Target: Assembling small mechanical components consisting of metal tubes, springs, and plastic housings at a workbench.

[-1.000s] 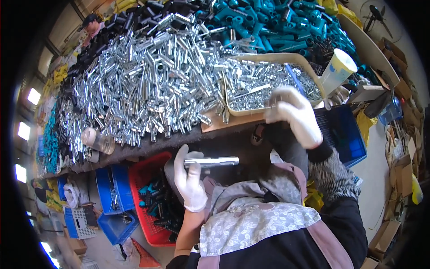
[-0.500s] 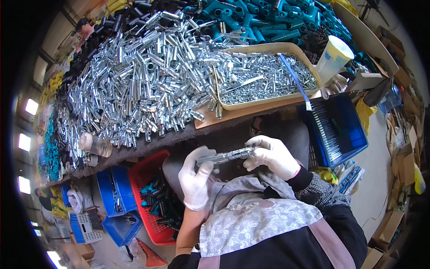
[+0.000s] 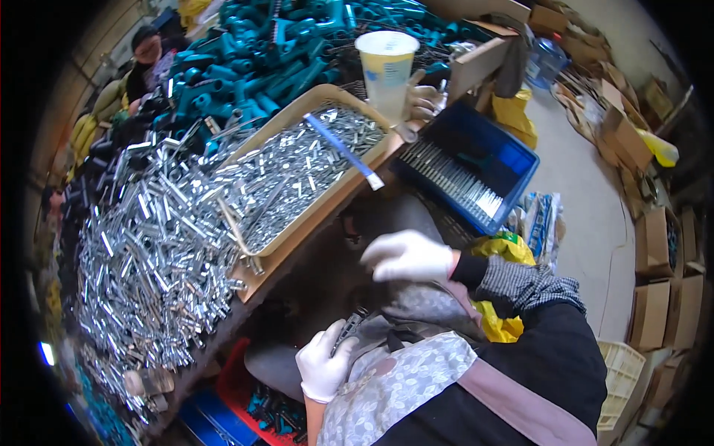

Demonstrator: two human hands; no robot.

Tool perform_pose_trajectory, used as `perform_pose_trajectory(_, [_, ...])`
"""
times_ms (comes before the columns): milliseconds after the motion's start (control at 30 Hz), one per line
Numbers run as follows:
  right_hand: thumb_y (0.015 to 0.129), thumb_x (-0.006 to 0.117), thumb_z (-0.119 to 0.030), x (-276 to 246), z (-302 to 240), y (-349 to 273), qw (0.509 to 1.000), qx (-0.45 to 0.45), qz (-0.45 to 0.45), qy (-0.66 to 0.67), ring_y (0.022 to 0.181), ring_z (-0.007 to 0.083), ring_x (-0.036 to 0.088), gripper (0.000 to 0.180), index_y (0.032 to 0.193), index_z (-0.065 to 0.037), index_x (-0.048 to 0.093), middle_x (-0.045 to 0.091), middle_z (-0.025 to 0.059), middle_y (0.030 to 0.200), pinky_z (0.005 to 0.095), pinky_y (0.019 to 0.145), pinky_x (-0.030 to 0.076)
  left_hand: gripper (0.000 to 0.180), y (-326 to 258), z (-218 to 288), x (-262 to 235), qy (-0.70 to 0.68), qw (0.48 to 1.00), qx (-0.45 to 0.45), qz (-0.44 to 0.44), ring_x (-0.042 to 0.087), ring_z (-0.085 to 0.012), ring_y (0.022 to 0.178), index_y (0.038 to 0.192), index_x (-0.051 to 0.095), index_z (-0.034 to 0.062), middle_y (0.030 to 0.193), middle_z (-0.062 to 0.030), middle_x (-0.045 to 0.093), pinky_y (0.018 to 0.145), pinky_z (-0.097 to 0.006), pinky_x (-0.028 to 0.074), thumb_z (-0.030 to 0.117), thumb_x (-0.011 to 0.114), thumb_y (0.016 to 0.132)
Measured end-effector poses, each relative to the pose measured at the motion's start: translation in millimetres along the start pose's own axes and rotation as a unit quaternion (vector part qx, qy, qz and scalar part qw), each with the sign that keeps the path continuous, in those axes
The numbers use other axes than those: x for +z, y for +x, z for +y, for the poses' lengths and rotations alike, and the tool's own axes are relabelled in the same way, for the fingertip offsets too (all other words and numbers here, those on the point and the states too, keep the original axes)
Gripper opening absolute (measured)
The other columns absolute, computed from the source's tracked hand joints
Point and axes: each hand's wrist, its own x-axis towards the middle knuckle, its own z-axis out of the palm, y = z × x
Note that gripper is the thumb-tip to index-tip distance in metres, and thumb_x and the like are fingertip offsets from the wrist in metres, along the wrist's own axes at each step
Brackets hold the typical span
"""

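White gloves cover both my hands. My left hand (image 3: 325,366), low over my apron, is closed around a slim silver ribbed metal cylinder (image 3: 351,325) that tilts up to the right. Its lower end is hidden in the glove. Out in front of my lap, my right hand (image 3: 410,256) points leftward with fingers stretched out and somewhat blurred; nothing shows in it. Beyond both hands lies a beige tray (image 3: 325,91) full of small metal pins and pieces. A blue strip with a white end (image 3: 338,145) rests across it. Left of the tray spreads a heap of shiny metal tubes (image 3: 141,275).
Behind the tray are teal plastic housings (image 3: 260,63) and a plastic cup (image 3: 387,70). A blue bin (image 3: 520,167) with rows of metal rods stands right of the bench. Below it sits a red crate (image 3: 232,386). Another person (image 3: 145,63) is at far left.
My right hand has let go of the metal cylinder and moved apart from it. The left hand has lowered toward my lap, still holding it. The view has swung rightward.
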Motion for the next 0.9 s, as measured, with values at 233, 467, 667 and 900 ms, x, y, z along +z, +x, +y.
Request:
perform_pose_trajectory(233, [0.084,0.066,-0.016,-151.7,132.9,-31.3,0.873,0.183,0.305,-0.334,0.089,0.0322,0.071,0.016,0.093,-0.008,0.076,0.073,0.0136,0.092,0.0394,0.081,0.055,0.028,11.8,1.2,15.9,0.036,0.997,-0.057,-0.045,0.071,-0.0351,0.087,0.106,0.072,0.0062,0.096,-0.0164,0.072,0.076,-0.040,0.056,0.023,0.074,0.084])
perform_pose_trajectory(467, [0.081,0.060,-0.010,-165.4,222.4,27.3,0.851,0.079,0.218,-0.471,0.093,0.0386,0.065,0.018,0.094,-0.008,0.073,0.069,0.0175,0.097,0.0486,0.083,0.052,0.031,27.9,23.5,24.1,0.021,0.987,-0.138,-0.081,0.071,-0.0344,0.091,0.107,0.071,0.0062,0.100,-0.0169,0.073,0.080,-0.040,0.056,0.026,0.075,0.084])
perform_pose_trajectory(667, [0.085,0.054,-0.009,-162.6,241.3,57.9,0.804,0.108,0.168,-0.560,0.094,0.0361,0.067,0.018,0.095,-0.009,0.069,0.069,0.0167,0.099,0.0480,0.083,0.053,0.031,30.5,25.1,21.9,0.039,0.985,-0.157,-0.062,0.071,-0.0343,0.091,0.108,0.072,0.0077,0.100,-0.0159,0.073,0.080,-0.040,0.056,0.027,0.075,0.084])
perform_pose_trajectory(900, [0.091,0.052,-0.014,-166.4,235.9,64.0,0.782,0.198,0.098,-0.582,0.090,0.0342,0.071,0.022,0.095,-0.008,0.072,0.073,0.0161,0.093,0.0471,0.078,0.057,0.032,37.3,21.6,25.7,0.030,0.987,-0.135,-0.078,0.071,-0.0343,0.092,0.111,0.071,0.0083,0.101,-0.0156,0.073,0.081,-0.040,0.056,0.026,0.074,0.085])
